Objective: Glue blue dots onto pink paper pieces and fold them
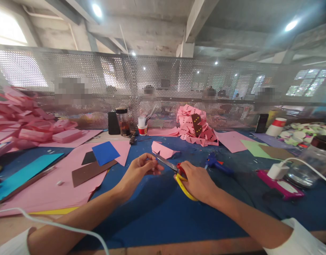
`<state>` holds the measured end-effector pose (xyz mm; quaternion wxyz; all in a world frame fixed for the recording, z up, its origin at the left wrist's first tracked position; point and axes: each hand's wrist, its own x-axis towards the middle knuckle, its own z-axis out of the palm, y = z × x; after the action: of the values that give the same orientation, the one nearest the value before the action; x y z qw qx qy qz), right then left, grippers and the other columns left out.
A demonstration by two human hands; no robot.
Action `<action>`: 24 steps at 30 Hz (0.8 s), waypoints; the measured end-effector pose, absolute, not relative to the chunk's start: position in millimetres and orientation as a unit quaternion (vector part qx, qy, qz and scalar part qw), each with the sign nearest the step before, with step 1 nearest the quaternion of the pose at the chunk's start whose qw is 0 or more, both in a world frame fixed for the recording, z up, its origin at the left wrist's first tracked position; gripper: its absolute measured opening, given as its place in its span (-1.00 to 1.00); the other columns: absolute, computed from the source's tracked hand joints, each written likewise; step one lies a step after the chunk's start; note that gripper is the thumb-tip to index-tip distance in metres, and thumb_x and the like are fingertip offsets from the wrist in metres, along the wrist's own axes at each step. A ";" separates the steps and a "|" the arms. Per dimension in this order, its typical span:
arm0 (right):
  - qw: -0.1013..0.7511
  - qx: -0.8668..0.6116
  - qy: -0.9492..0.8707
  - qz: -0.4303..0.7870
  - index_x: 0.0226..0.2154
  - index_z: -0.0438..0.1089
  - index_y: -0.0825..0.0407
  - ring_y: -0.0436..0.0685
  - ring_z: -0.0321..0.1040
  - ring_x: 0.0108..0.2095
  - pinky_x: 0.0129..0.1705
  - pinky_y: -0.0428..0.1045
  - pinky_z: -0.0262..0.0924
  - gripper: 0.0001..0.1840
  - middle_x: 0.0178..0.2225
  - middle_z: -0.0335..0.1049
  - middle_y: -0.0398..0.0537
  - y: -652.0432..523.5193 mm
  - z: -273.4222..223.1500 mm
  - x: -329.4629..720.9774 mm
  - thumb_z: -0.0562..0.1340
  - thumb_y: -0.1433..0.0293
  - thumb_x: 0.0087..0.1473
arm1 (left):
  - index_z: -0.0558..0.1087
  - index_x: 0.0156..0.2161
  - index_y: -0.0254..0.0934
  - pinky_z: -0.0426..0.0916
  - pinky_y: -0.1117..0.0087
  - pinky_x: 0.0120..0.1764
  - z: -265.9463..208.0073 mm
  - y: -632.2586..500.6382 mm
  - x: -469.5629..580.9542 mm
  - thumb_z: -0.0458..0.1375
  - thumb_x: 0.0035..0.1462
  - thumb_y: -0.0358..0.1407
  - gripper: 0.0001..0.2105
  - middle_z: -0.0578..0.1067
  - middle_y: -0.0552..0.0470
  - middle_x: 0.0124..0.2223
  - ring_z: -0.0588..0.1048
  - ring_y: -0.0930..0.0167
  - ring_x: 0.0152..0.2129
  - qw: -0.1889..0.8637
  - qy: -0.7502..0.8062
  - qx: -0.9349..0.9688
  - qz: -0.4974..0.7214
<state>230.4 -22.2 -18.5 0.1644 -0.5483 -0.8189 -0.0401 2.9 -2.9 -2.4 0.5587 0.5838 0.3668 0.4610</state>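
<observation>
Two hands point(145, 167) point(196, 179), one pair of scissors point(174, 166)

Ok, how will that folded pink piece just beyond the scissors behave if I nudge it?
The folded pink piece looks thin, so it's probably light and slides easily. Its folds likely give some stiffness, though pressing could flatten it.

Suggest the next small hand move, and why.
Probably ease the left hand slightly clear of the metal scissors with red-and-yellow handles before any cut: it sits right by the blade tips, while the right hand grips the handles.
</observation>
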 end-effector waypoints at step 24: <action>0.142 -0.544 -0.826 -0.038 -0.20 0.25 -0.01 0.12 0.41 -0.36 -0.38 -0.03 0.03 -0.69 -0.21 0.39 -0.05 -23.5 -20.8 228.8 0.02 0.12 0.20 | 0.34 -0.24 -0.28 0.35 0.42 -0.27 -4.5 -1.8 2.9 0.14 0.18 -0.24 -0.86 0.60 -0.04 -0.32 0.52 0.47 -0.44 0.560 0.356 0.588 0.462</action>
<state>228.8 -23.5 -20.8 0.1415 -0.5445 -0.8259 -0.0377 2.9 -1.8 -4.5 0.5600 0.5884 0.3561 0.4619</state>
